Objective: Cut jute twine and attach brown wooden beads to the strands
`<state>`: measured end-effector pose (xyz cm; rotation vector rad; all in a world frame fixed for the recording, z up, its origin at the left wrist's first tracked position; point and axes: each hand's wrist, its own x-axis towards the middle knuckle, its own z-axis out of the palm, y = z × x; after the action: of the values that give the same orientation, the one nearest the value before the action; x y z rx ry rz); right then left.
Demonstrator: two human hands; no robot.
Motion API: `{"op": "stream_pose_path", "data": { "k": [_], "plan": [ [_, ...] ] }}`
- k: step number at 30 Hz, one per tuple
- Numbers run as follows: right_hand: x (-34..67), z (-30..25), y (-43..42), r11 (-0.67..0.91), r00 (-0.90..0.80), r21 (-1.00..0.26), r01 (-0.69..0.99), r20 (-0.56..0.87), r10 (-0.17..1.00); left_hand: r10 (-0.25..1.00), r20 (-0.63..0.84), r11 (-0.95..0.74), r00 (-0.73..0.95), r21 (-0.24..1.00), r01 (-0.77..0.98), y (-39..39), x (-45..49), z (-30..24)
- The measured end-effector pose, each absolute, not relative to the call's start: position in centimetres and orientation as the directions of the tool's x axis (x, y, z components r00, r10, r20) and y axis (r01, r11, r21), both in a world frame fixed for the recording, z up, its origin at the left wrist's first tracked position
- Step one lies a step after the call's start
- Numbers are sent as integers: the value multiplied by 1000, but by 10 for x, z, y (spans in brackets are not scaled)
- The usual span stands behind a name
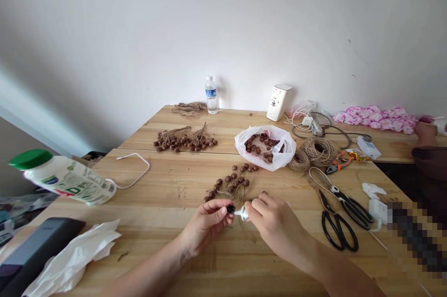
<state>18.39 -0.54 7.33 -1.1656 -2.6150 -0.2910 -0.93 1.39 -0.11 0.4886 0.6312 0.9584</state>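
I see a wooden bench (157,259) by a pale wall (167,31). Over its near part, the left hand (208,218) pinches a dark shell (231,209). The right hand (270,218) grips a white tube (243,213), tip at the shell. Brown balls (240,179) lie just past them. A bottle (211,96) stands near the wall.

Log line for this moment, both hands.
left hand: holds small dark piece | right hand: holds white tube, nozzle close to piece | beyond: brown beads, white bag

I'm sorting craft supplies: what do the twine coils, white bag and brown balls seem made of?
Twine coils: probably jute, matte, from coarse tan strands. White bag: likely thin plastic, crinkled, translucent. Brown balls: glossy, by their highlights; perhaps wood.
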Motion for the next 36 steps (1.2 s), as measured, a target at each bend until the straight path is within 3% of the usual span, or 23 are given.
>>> {"op": "stream_pose_path", "data": {
  "k": [17, 22, 25, 28, 32, 36],
  "plan": [
    [187, 78, -3, 644, -617, 67, 762, 379, 690, 862, -265, 495, 433, 630, -598, 15, -10, 1],
    [195, 93, -4, 659, -495, -81, 748, 593, 635, 853, -245, 506, 462, 608, -612, 14, -9, 2],
    [206, 106, -5, 634, -273, -176, 753, 793, 544, 840, -242, 525, 485, 591, -613, 13, -10, 1],
    [229, 117, 1, 546, -95, -198, 814, 882, 462, 846, -220, 514, 487, 580, -632, 14, -12, 2],
    [273, 104, 14, 358, -98, -132, 924, 825, 556, 891, -190, 443, 413, 568, -693, 22, -20, 6],
    [303, 52, 15, 374, -346, 48, 926, 503, 792, 945, -172, 326, 277, 548, -771, 36, -31, 13]
  ]
}}
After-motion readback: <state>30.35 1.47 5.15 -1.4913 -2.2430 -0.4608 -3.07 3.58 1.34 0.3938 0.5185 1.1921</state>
